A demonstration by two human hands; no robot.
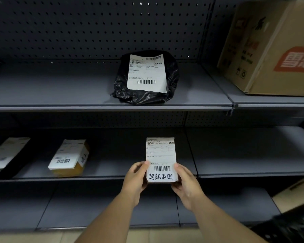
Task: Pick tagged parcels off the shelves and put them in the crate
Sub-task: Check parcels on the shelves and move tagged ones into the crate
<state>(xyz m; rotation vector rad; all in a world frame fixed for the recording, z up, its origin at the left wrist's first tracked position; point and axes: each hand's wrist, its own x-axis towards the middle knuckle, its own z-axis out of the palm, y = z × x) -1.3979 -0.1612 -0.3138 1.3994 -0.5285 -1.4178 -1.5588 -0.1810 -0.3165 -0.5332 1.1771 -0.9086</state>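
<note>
We can read handwritten black characters "超期退回" at the bottom of the white shipping label on the small flat parcel (161, 159), just under its barcode. The big tan cardboard box (270, 48) on the upper right shelf has white characters "雪汇" on an orange-red patch. The label on the crinkly black plastic bag parcel (146, 78) shows barcodes, but we can't make out its small print.

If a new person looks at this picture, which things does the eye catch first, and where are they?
First, the small parcel at lower centre, gripped at its near end by the left hand and the right hand, with large handwritten characters on its white label. Next, the black plastic bag parcel lying on the upper shelf, and the big cardboard box at upper right.
</note>
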